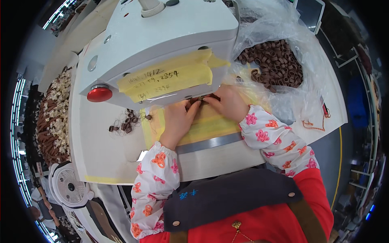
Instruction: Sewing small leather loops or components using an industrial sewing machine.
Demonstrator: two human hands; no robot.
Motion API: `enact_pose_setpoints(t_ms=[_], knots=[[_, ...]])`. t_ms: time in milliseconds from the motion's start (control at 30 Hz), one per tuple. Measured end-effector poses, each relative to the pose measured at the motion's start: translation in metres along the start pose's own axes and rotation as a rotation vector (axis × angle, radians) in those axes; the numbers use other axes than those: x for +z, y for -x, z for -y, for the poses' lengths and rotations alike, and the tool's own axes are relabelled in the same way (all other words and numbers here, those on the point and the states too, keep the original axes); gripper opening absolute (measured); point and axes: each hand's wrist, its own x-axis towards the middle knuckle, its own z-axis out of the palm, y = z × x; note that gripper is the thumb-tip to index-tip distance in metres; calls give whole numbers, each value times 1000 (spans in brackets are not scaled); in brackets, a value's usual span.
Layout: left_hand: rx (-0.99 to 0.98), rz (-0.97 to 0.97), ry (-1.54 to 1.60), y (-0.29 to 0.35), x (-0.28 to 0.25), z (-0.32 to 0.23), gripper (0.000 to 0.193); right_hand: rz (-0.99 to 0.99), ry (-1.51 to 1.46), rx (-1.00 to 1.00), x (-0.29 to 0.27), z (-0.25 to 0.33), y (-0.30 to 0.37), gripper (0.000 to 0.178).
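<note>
A white industrial sewing machine (162,44) fills the upper middle, and its head overhangs the spot where my hands work. My left hand (178,118) has thumb and fingers pinched on a small brown strip (195,99) just under the machine's front edge. From the other side my right hand (229,105) pinches the same strip, its thumb pointing toward the left thumb. The fingertips are close together, and the machine partly hides both the strip and the fingers. Yellow tape (208,123) covers the work surface below my hands.
A clear plastic bag (279,105) holding many brown loops (279,65) lies at right. Several loops with loose threads (129,121) sit left. A red button (99,93) juts from the machine. An orange cord (314,124), white fan (69,185) and heaped brown strips (50,125) are around.
</note>
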Motion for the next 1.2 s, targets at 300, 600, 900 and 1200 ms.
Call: enact_pose_setpoints(t_ms=[300, 600, 900, 1200], knots=[[-1, -136, 48, -9, 8, 5, 41, -114, 50, -18, 3, -1, -3, 6], [67, -128, 51, -11, 8, 11, 34, -160, 114, -25, 5, 3, -4, 5], [93, -136, 42, -14, 7, 10, 30, -133, 159, 20, 4, 6, -4, 6], [114, -128, -2, -14, 8, 14, 23, -84, 167, 33, 4, 3, -7, 9]])
